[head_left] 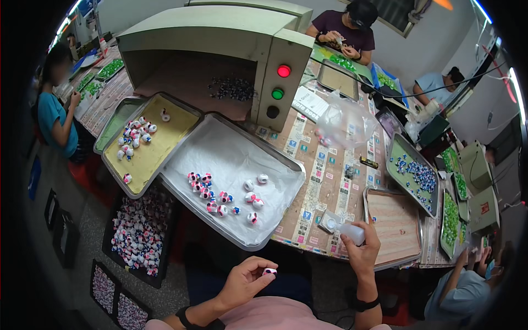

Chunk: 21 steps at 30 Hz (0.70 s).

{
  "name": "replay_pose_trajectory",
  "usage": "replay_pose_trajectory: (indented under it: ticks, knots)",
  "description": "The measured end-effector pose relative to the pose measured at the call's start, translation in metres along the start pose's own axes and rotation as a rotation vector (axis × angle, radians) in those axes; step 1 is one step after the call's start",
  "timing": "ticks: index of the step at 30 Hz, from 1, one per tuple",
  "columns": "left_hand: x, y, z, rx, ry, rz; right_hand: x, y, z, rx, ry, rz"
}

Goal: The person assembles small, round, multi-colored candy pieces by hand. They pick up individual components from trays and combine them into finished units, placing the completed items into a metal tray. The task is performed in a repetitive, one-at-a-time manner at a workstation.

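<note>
Left hand (245,281) low, just off the near edge of the table (322,190), thumb and forefinger pinching a small white bead with pink and dark marks (269,271); other fingers curled under. Right hand (363,247) raised over the near edge, fingers wrapped around a small white squeeze bottle (346,231), nozzle end pointing left toward the bead, well short of touching it. Dark band on each wrist.

On the table's near left part, a large metal tray lined with white paper (231,159), overhanging the edge and carrying a loose cluster of painted beads (212,192) toward its near side. Beside it to the left, a tray with a yellow liner (159,143) with more beads at its far left corner. Below those, on the floor, a dark tray heaped with beads (140,228). Behind the trays, a beige box-shaped machine (220,38) with red, green and dark buttons on its front post. At the near right corner, an empty wood-toned tray (393,225); past it, a tray of blue and green beads (415,176). A crumpled clear plastic bag (346,118) at the table's middle. Other people seated around the far and side edges.
</note>
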<state>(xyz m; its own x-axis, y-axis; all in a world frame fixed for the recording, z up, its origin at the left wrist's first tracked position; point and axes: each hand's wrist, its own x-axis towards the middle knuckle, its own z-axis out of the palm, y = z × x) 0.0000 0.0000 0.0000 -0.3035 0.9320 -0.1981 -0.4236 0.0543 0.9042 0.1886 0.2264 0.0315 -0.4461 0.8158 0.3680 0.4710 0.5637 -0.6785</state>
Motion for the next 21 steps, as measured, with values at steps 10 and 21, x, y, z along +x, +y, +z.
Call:
replay_pose_trajectory:
  ticks: [10,21]
  knots:
    - [0.0,-0.002,0.0,0.022,0.017,0.0,0.0,-0.001,0.0,0.012,0.021,-0.003]
    - [0.002,-0.001,0.004,-0.001,0.054,-0.024,0.014,0.047,0.021,0.381,0.109,0.385]
